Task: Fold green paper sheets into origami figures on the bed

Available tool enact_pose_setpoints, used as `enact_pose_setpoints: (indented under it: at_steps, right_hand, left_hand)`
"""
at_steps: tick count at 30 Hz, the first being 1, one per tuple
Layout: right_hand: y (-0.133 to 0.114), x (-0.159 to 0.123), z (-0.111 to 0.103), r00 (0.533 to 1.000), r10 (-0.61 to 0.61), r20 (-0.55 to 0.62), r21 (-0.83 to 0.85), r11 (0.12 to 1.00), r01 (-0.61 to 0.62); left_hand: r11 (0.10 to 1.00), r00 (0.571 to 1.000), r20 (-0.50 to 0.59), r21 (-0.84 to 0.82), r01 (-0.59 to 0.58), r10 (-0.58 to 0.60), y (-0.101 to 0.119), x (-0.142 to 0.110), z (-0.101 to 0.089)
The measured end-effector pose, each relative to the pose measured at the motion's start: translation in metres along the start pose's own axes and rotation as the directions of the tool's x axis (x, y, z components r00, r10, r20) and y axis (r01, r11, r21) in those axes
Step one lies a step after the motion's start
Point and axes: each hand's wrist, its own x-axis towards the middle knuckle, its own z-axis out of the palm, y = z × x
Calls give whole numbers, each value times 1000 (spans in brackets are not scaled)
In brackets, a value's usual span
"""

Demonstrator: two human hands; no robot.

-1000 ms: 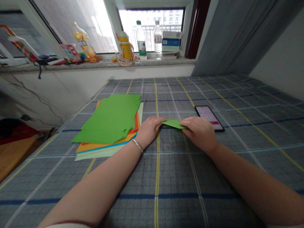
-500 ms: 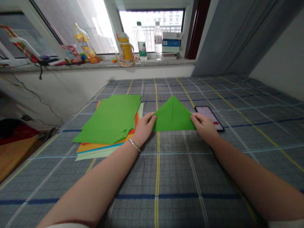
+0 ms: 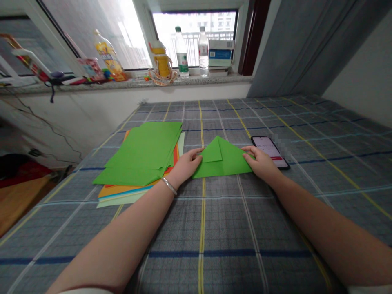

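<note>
One green paper triangle (image 3: 223,163) lies on the checked bedsheet (image 3: 232,228), its left corner folded up to the tip: the left hand (image 3: 185,166), fingers together, presses that flap; the right hand (image 3: 260,163), fingers together, holds down the unfolded corner.

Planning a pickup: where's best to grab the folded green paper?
Probably the long straight near edge of the folded green paper, coming from the near side: that edge is free, while the left hand and right hand rest at the side corners.
</note>
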Motion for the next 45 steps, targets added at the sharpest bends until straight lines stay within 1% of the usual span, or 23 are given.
enact_pose_setpoints:
  at_steps: [1,3,5,6,8,10,12,13,15,17,20,22,24,28,30,31,32,34,36,37,38,40,45]
  right_hand:
    - [-1,1,0,999,46,20,96,994,-48]
    - [-4,2,0,987,147,70,277,947,-161]
    - [-6,2,-3,972,204,115,345,909,-232]
    - [-7,2,-4,967,214,134,325,913,-247]
    - [-10,2,-7,954,233,186,217,938,-271]
    - [-12,0,-9,941,243,235,82,960,-269]
    - [-13,-2,-10,940,225,257,-44,974,-221]
    - [-14,-3,-10,944,202,261,-104,978,-181]
    - [-16,-4,-9,951,158,267,-206,973,-104]
    - [-16,-5,-9,953,132,273,-284,958,-51]
    - [-16,-6,-8,955,60,291,-374,926,55]
    - [-15,-7,-8,952,-2,308,-415,900,136]
    - [-14,-7,-7,946,-50,321,-438,878,195]
    - [-13,-8,-7,931,-163,327,-455,837,306]
    - [-13,-9,-5,910,-261,323,-438,811,388]
    - [-13,-9,-4,890,-315,329,-418,797,436]
    - [-13,-10,-2,865,-367,342,-388,783,486]
    - [-14,-11,1,803,-450,390,-310,757,575]
    - [-16,-12,4,751,-490,443,-239,743,626]
    - [-16,-13,5,735,-495,463,-215,742,635]
    - [-17,-14,5,726,-495,478,-198,744,638]
    - [-18,-15,4,721,-483,497,-179,756,630]
    - [-20,-15,-3,698,-472,539,-148,763,630]
  left_hand:
    - [999,1000,12,-32,14,-13,2,0,0]
    - [993,996,68,-95,63,-56,6,-1,-2]
    - [986,992,101,-138,88,-74,11,-2,-4]
    - [984,988,129,-145,103,-84,13,-3,-5]
    - [982,970,207,-113,152,-127,17,-3,-7]
    - [979,939,285,-13,205,-193,20,-3,-9]
    - [969,917,316,126,212,-242,23,-4,-10]
    - [962,915,320,194,191,-246,24,-4,-10]
    - [940,924,314,320,115,-220,26,-6,-9]
    - [901,941,298,434,16,-161,28,-9,-6]
    - [781,960,276,609,-139,-44,32,-16,0]
    - [676,964,265,714,-182,-20,36,-20,3]
    - [613,964,266,764,-203,-12,38,-23,6]
    - [577,965,262,783,-230,29,38,-25,8]
    - [570,959,267,776,-270,91,36,-24,8]
    - [567,951,278,766,-303,133,34,-24,9]
    - [565,938,298,750,-345,178,33,-24,9]
    - [563,894,363,695,-447,262,29,-23,10]
    - [565,835,443,617,-548,327,26,-23,12]
    - [567,807,479,579,-587,346,25,-22,12]
    - [569,786,508,550,-611,353,25,-22,13]
    - [580,766,546,520,-627,338,25,-22,13]
    - [617,753,611,501,-607,245,31,-26,12]
